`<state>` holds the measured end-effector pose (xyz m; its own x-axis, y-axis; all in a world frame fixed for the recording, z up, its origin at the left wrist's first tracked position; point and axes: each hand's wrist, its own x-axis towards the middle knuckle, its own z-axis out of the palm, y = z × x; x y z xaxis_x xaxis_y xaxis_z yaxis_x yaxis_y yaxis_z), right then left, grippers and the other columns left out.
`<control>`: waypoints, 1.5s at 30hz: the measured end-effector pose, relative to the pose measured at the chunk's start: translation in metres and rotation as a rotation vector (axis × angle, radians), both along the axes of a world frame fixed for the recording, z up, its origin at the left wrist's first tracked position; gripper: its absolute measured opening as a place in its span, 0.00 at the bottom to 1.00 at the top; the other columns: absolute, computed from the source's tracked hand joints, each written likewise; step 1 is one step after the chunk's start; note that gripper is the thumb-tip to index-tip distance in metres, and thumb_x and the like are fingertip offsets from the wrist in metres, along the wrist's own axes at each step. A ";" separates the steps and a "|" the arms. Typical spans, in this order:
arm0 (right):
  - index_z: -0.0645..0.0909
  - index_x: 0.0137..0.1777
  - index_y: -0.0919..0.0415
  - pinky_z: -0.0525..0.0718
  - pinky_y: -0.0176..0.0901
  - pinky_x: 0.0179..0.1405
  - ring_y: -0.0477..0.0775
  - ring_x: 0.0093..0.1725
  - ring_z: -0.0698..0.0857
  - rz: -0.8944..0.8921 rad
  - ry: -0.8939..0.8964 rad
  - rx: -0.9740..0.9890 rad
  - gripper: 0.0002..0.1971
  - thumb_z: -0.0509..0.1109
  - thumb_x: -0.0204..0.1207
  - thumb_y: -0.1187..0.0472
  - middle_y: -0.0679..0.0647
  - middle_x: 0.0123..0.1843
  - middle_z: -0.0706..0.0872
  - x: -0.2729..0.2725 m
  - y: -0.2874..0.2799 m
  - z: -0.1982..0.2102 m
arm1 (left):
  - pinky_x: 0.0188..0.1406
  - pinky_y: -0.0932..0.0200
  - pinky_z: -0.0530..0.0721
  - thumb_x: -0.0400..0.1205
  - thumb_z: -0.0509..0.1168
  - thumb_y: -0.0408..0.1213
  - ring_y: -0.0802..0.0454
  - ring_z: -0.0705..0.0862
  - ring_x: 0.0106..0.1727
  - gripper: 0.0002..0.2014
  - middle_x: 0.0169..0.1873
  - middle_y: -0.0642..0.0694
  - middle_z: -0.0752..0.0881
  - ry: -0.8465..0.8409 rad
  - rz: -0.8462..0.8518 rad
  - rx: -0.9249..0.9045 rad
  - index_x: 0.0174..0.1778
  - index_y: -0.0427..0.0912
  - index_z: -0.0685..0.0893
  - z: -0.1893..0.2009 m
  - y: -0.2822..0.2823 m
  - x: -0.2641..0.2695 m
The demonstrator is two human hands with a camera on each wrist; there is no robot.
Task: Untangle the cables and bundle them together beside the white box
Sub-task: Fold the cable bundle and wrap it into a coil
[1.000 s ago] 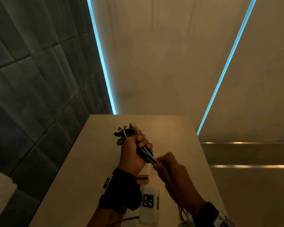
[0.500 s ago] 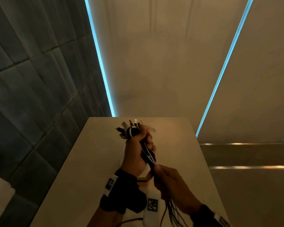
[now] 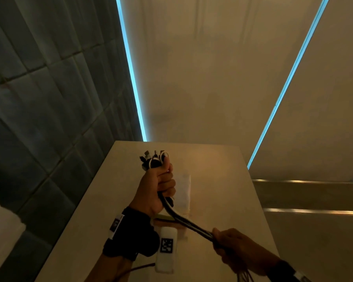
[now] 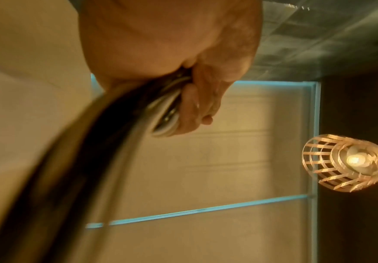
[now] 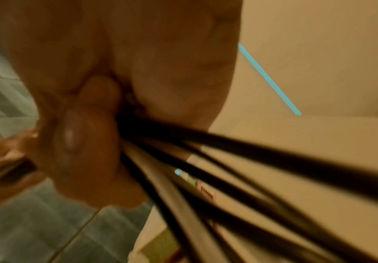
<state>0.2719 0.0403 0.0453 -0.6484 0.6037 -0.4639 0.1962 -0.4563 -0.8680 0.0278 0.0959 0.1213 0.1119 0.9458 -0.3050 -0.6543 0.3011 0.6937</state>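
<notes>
From the head view, the left hand (image 3: 157, 188) squeezes the cables (image 3: 183, 217) near their plugs, above the table (image 3: 90, 210). The right hand (image 3: 238, 249) wraps them lower down, likely to pull them straight. The white box (image 3: 184, 190) lies just behind.

The left wrist view shows fingers (image 4: 205, 99) curled tight round the cables.

The right wrist view shows cables fanning loose below the closed fist.

Each wrist carried a black strap (image 3: 130, 237) bearing white tags; the left strap mounted a white unit (image 3: 166, 248) with a square code marker.

My beige desk (image 3: 222, 169) is carrying the white box (image 3: 184, 190), which is lying flat near its middle, under my hands.
</notes>
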 end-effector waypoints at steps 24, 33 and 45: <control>0.86 0.41 0.58 0.78 0.46 0.35 0.44 0.31 0.79 -0.071 -0.335 1.142 0.06 0.73 0.77 0.58 0.48 0.31 0.84 -0.020 0.076 0.129 | 0.39 0.55 0.78 0.76 0.73 0.33 0.50 0.80 0.36 0.08 0.37 0.40 0.83 0.430 -0.378 0.199 0.38 0.53 0.91 0.011 -0.037 0.043; 0.83 0.39 0.64 0.68 0.27 0.20 0.40 0.21 0.71 -0.084 -0.214 0.958 0.10 0.69 0.81 0.61 0.43 0.23 0.75 -0.006 0.075 0.113 | 0.23 0.61 0.72 0.80 0.67 0.41 0.57 0.69 0.18 0.08 0.21 0.52 0.70 0.094 -0.471 0.105 0.38 0.44 0.76 0.000 -0.037 0.051; 0.88 0.53 0.58 0.61 0.34 0.18 0.46 0.22 0.60 -0.569 0.155 0.446 0.23 0.69 0.70 0.40 0.48 0.25 0.65 0.007 0.042 0.048 | 0.17 0.62 0.66 0.63 0.73 0.65 0.58 0.58 0.18 0.26 0.18 0.53 0.59 0.179 0.044 -0.003 0.25 0.50 0.66 -0.009 -0.008 0.020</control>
<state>0.2785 0.0825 0.0934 -0.2166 0.9759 -0.0244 -0.1055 -0.0482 -0.9932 0.0476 0.0876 0.1127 0.0144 0.9475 -0.3194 -0.5330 0.2776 0.7993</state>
